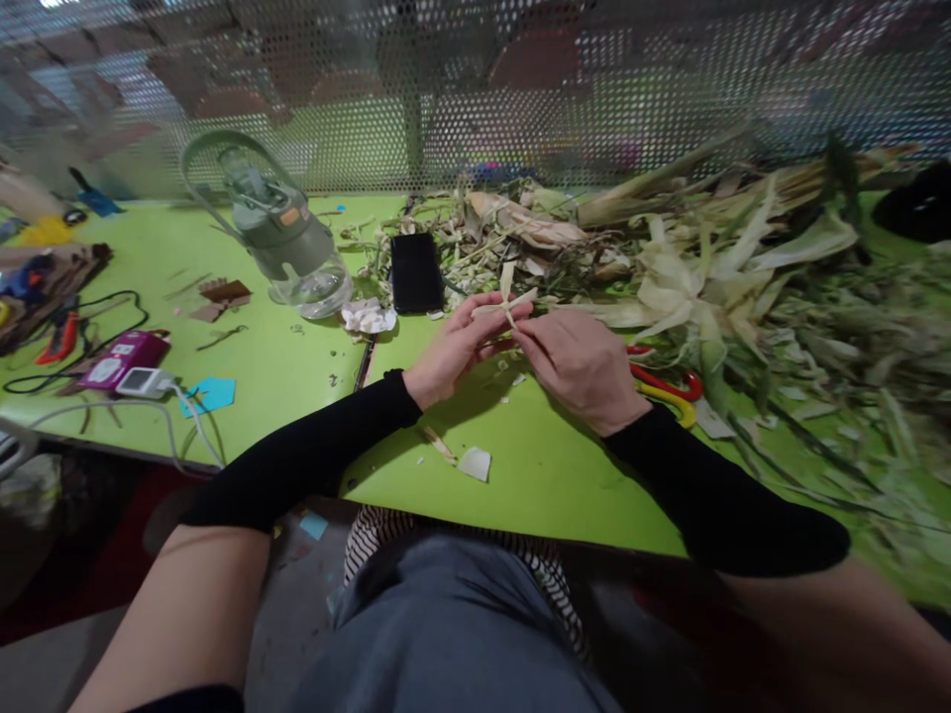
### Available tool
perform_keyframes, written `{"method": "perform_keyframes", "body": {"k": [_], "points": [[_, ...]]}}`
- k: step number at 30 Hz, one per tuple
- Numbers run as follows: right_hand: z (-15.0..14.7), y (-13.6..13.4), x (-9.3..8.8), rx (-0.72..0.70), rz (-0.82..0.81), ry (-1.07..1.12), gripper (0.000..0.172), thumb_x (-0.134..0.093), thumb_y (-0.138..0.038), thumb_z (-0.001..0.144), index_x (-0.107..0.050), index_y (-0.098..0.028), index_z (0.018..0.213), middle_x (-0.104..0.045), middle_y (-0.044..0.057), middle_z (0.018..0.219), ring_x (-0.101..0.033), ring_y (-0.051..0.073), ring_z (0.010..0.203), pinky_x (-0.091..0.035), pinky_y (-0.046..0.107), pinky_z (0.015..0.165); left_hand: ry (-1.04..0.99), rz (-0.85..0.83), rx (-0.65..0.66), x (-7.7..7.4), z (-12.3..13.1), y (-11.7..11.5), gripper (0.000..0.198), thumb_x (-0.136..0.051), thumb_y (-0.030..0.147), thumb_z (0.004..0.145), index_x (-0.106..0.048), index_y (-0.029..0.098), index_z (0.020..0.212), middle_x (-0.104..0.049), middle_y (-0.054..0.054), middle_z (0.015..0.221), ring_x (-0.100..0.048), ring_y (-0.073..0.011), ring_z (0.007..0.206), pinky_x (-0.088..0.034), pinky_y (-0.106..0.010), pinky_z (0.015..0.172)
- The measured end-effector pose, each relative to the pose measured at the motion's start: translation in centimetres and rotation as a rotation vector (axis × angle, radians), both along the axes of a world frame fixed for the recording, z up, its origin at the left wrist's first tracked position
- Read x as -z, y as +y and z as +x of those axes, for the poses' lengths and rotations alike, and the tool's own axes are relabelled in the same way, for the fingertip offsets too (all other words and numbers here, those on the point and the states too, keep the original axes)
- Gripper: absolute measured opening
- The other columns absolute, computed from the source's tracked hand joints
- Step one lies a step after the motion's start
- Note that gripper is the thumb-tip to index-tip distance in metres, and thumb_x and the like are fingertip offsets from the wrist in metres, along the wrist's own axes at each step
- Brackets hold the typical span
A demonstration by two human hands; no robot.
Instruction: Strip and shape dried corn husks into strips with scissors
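Observation:
Over the green table, both my hands meet at a small cross of pale corn husk strips (506, 305). My left hand (457, 349) is closed on it from the left, the fingers beneath and behind the strips. My right hand (578, 361) pinches the lower right end between thumb and forefinger. Just right of that hand, partly covered by it, lies a pair of scissors (673, 386) with red and yellow handles. Behind my hands spreads a heap of dried corn husks (690, 267). A black phone (416, 272) lies flat behind my left hand.
A large water bottle (286, 233) stands at the back left, beside crumpled white tissue (368, 317). Further left are a purple box (125, 358), cables and red-handled pliers (59, 337). A perforated metal screen (416, 99) borders the table's back. Husk scraps (474, 462) lie near the front edge.

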State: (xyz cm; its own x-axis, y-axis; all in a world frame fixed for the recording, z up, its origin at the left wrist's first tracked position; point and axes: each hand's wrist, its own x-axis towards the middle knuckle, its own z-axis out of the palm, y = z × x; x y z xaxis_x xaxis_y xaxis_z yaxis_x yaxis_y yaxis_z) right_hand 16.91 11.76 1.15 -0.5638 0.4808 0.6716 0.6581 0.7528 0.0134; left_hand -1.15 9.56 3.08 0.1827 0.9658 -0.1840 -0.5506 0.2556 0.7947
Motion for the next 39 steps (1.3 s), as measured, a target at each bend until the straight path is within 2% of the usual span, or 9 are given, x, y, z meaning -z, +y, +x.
{"method": "perform_keyframes", "body": {"k": [3, 8, 13, 19, 24, 29, 33, 36, 39], "points": [[0.0, -0.1, -0.5, -0.040, -0.040, 0.109, 0.027, -0.053, -0.040, 0.109, -0.069, -0.023, 0.096, -0.074, 0.007, 0.089, -0.065, 0.022, 0.080, -0.050, 0.037, 0.072, 0.020, -0.025, -0.033, -0.2, -0.2, 0.1, 0.013, -0.071, 0.017, 0.093, -0.062, 0.020, 0.102, -0.081, -0.005, 0.111, -0.075, -0.0152, 0.105, -0.055, -0.032, 0.102], [0.2, 0.3, -0.9, 0.094, -0.205, 0.338, 0.028, -0.056, -0.043, 0.106, -0.067, -0.020, 0.116, -0.073, 0.012, 0.110, -0.065, 0.022, 0.082, -0.052, 0.038, 0.069, 0.055, -0.060, 0.002, 0.1, -0.5, 0.6, 0.008, -0.065, 0.017, 0.094, -0.067, 0.018, 0.102, -0.083, -0.007, 0.100, -0.075, -0.0155, 0.095, -0.057, -0.030, 0.092], [0.1, 0.2, -0.8, -0.006, -0.421, 0.366, 0.021, -0.059, -0.040, 0.104, -0.071, -0.023, 0.103, -0.078, 0.008, 0.096, -0.068, 0.022, 0.078, -0.053, 0.038, 0.070, 0.065, -0.025, 0.059, 0.9, -0.6, 0.9, 0.005, -0.069, 0.023, 0.093, -0.069, 0.020, 0.098, -0.081, -0.004, 0.086, -0.076, -0.0147, 0.084, -0.057, -0.026, 0.078], [0.0, -0.1, -1.1, 0.059, -0.446, 0.514, 0.022, -0.060, -0.043, 0.103, -0.069, -0.024, 0.096, -0.075, 0.004, 0.083, -0.063, 0.020, 0.066, -0.051, 0.035, 0.062, 0.004, -0.068, 0.197, 0.9, -1.4, 1.3, 0.024, -0.059, 0.035, 0.098, -0.073, 0.016, 0.099, -0.082, -0.012, 0.094, -0.079, -0.0238, 0.097, -0.060, -0.039, 0.094], [0.0, 0.0, -1.1, 0.039, -0.449, 0.494, 0.023, -0.061, -0.044, 0.103, -0.070, -0.024, 0.096, -0.074, 0.005, 0.085, -0.066, 0.021, 0.073, -0.055, 0.037, 0.069, 0.036, -0.073, 0.269, 0.8, -1.4, 0.9, 0.010, -0.068, 0.028, 0.095, -0.068, 0.018, 0.091, -0.079, -0.006, 0.083, -0.077, -0.0182, 0.084, -0.061, -0.037, 0.092], [0.3, 0.2, -1.3, 0.058, -0.261, 0.512, 0.020, -0.061, -0.040, 0.102, -0.069, -0.025, 0.112, -0.073, 0.009, 0.104, -0.066, 0.022, 0.079, -0.056, 0.041, 0.069, 0.055, -0.016, 0.184, 0.4, -1.0, 0.3, 0.012, -0.069, 0.016, 0.096, -0.062, 0.017, 0.086, -0.079, -0.004, 0.084, -0.075, -0.0130, 0.081, -0.059, -0.032, 0.091], [0.3, 0.0, -1.3, -0.032, 0.009, 0.244, 0.014, -0.064, -0.028, 0.099, -0.069, -0.028, 0.112, -0.072, 0.010, 0.107, -0.067, 0.028, 0.096, -0.057, 0.047, 0.079, 0.036, -0.050, 0.088, 0.1, -0.7, 0.3, 0.009, -0.064, 0.011, 0.097, -0.062, 0.017, 0.091, -0.076, -0.001, 0.084, -0.072, -0.0111, 0.079, -0.057, -0.029, 0.088], [0.2, -0.1, -0.9, -0.124, 0.068, 0.000, 0.015, -0.067, -0.028, 0.099, -0.070, -0.030, 0.114, -0.075, 0.008, 0.107, -0.068, 0.027, 0.097, -0.057, 0.045, 0.081, 0.021, -0.069, 0.047, 0.1, -0.6, 0.4, 0.010, -0.065, 0.011, 0.097, -0.061, 0.018, 0.091, -0.068, 0.003, 0.074, -0.063, -0.0071, 0.065, -0.053, -0.023, 0.076], [0.2, 0.0, -0.4, -0.133, 0.045, -0.043, 0.013, -0.059, -0.026, 0.105, -0.071, -0.029, 0.110, -0.078, 0.006, 0.105, -0.068, 0.026, 0.095, -0.055, 0.044, 0.081, -0.012, -0.054, 0.052, 0.4, -0.6, 0.4, 0.011, -0.067, 0.012, 0.096, -0.060, 0.018, 0.090, -0.065, 0.005, 0.072, -0.061, -0.0063, 0.064, -0.054, -0.024, 0.078]]}}
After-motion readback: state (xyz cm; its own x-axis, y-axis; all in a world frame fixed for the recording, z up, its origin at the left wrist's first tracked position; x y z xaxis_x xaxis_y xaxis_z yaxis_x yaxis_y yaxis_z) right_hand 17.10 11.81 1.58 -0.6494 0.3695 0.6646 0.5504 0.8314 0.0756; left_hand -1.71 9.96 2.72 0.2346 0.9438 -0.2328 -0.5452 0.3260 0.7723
